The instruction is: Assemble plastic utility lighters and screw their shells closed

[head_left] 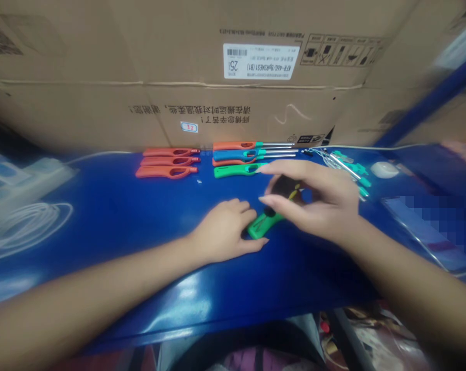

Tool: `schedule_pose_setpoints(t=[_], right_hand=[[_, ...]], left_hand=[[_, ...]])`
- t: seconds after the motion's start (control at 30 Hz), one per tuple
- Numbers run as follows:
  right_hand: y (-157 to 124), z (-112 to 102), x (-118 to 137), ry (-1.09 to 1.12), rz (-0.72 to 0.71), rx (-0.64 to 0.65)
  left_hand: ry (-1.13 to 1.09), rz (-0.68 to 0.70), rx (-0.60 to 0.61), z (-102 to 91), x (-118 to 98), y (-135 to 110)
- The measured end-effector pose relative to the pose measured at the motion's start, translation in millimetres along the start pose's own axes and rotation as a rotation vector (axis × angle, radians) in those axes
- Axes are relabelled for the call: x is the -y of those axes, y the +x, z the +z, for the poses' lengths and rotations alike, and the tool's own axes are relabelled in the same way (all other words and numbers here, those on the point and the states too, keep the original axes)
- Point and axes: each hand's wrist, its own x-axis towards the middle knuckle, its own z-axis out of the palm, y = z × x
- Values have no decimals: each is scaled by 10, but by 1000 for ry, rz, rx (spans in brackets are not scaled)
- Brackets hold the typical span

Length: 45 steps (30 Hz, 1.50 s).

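I see a green handle lying on a blue table, gripped at both ends. My view shows the left hand lying knuckles up on the table, its curled fingers closed on the handle's near end, forearm stretched low across the surface. The right hand arches over the far end, thumb and forefinger pinched around a dark part, too blurred to make out.

Beyond the handle lies a row of assembled lighters, with three orange handles to their left. To the right of the handle there is a heap of metal tubes with teal ends. Far left of it a white cable lies coiled. Behind everything stands a large cardboard box carrying a white label.
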Motion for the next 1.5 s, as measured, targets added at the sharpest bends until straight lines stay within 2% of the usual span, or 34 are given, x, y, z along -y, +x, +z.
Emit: schedule_pose_setpoints(t=[0.07,0.23,0.3,0.4,0.47,0.63,0.7,0.77,0.83,1.0,1.07,1.17,1.2,1.27,1.37,1.4,1.5], right_hand=[[-7,-6,2,-83,-46,-55],[19,-25,31,131,110,136],[23,-17,29,107,62,71],[-10,14,7,-80,-109,-90],[-46,46,-5,-104,-141,-107],[-57,100,-3,205,117,55],[-39,82,-1,134,72,4],[-35,53,0,-42,-51,-68],[-47,35,10,-129,-120,-90],[-57,91,95,145,50,35],[-48,125,128,93,56,-38],[-56,157,137,-84,-16,-215],[-64,165,131,-88,-28,-238],[-78,179,111,24,23,-188],[-76,200,85,275,186,2],[-70,204,79,317,199,24],[-56,187,71,202,52,-84]], left_hand=[[6,2,8,-2,0,0],[5,9,-7,-3,-2,-2],[-13,8,-15,-1,0,-6],[-14,1,-8,0,1,-10],[3,1,-5,-3,1,-9],[-7,9,-11,-8,0,-3],[-23,4,-13,-4,2,-4],[-26,-1,-14,4,5,-7],[-25,2,-19,10,9,-11],[-56,12,-38,14,15,-16],[-61,4,-26,10,14,-16],[-65,5,-13,0,12,-16],[-63,8,-16,-3,11,-15],[-62,13,-22,-7,11,-15],[-74,12,-19,-5,13,-15],[-79,10,-19,-1,13,-14],[-91,2,-32,15,16,-15]])
